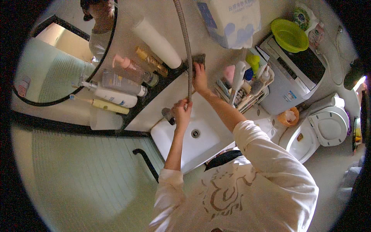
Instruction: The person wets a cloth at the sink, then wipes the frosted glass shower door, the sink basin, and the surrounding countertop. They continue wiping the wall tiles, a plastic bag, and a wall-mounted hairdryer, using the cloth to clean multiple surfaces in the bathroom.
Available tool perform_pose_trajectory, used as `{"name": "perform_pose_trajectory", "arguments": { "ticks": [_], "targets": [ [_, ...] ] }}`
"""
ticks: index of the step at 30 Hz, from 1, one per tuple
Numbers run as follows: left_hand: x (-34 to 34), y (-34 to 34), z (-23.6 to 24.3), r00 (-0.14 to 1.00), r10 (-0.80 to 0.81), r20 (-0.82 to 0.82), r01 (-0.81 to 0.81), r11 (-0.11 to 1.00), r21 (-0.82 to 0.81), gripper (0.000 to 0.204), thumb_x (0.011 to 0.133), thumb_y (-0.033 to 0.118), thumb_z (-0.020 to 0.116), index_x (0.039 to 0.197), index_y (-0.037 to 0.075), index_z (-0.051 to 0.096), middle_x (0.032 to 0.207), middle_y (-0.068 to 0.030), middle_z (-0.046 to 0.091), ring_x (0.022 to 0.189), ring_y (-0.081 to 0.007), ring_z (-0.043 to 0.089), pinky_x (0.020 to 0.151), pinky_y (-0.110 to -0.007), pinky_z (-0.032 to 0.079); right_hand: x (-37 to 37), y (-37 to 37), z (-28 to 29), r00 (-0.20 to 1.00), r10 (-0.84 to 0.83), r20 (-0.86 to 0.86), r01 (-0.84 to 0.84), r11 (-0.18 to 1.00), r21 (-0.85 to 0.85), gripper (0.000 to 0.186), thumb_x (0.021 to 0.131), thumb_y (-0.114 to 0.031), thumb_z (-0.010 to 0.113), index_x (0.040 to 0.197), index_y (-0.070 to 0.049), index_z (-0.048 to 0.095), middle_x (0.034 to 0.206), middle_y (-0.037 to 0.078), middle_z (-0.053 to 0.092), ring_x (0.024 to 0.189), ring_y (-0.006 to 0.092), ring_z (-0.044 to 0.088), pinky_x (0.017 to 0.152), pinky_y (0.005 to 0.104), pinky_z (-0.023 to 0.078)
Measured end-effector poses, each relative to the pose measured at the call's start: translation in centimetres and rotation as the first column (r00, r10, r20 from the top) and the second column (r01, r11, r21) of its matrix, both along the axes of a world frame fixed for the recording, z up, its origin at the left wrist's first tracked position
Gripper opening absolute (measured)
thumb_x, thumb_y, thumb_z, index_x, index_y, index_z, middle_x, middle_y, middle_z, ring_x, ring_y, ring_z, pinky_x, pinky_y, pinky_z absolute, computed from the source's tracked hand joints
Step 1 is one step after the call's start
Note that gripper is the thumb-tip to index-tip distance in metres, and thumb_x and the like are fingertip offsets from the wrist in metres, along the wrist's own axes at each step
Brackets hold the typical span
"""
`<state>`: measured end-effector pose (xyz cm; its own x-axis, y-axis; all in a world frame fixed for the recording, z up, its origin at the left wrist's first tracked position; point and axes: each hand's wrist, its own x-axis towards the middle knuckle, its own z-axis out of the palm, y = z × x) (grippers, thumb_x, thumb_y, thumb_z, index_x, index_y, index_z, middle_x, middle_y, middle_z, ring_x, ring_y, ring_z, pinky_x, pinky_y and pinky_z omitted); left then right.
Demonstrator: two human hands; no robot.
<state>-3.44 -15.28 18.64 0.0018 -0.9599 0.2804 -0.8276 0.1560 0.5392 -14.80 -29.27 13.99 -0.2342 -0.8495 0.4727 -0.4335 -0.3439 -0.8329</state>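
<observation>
My left hand (181, 111) is closed around the lower end of a grey ribbed hose (187, 42), just above the white sink (216, 133) and beside the dark faucet (167, 115). The hose runs upward from my fingers past the end of the black shelf (141, 102). Farther up and to the right, my right hand (199, 79) presses a dark grey cloth (199, 58) against the wall near that shelf end. Its fingers are bent over the cloth, and part of the cloth is hidden behind them.
Along the shelf stand pump bottles (116, 94), a yellow electric toothbrush (110, 106) and a white roll (156, 42), beneath a round mirror (58, 62). At right are a crowded caddy (247, 91), a washing machine (284, 77) bearing a green basin (290, 34), and a toilet (303, 141).
</observation>
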Motion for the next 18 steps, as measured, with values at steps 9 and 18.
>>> {"name": "perform_pose_trajectory", "arguments": {
  "ticks": [9,18],
  "targets": [
    [0.6,-0.1,-0.5,0.999,-0.029,-0.041,0.029,1.0,0.01,0.018,0.078,0.016,0.059,0.086,0.001,0.06,0.075,-0.0123,0.06,0.076,-0.0263,0.056,0.07,-0.035,0.042,2.7,2.7,-5.4,0.713,-0.162,0.683,-0.257,0.845,0.468,0.053,0.065,0.004,0.055,0.115,0.001,0.04,0.113,0.022,0.044,0.104,0.0363,0.045,0.09,0.0416,0.035],
    [0.4,-0.4,-1.4,0.98,-0.055,-0.193,0.045,0.997,-0.057,0.016,0.075,0.02,0.063,0.083,0.006,0.061,0.072,-0.0083,0.057,0.066,-0.0256,0.052,0.06,-0.037,0.039,0.1,-2.0,1.0,0.944,-0.269,0.189,0.282,0.958,-0.049,0.06,0.059,0.011,0.049,0.116,-0.003,0.04,0.123,0.022,0.034,0.111,0.0387,0.035,0.095,0.0415,0.031]
  ]
}}
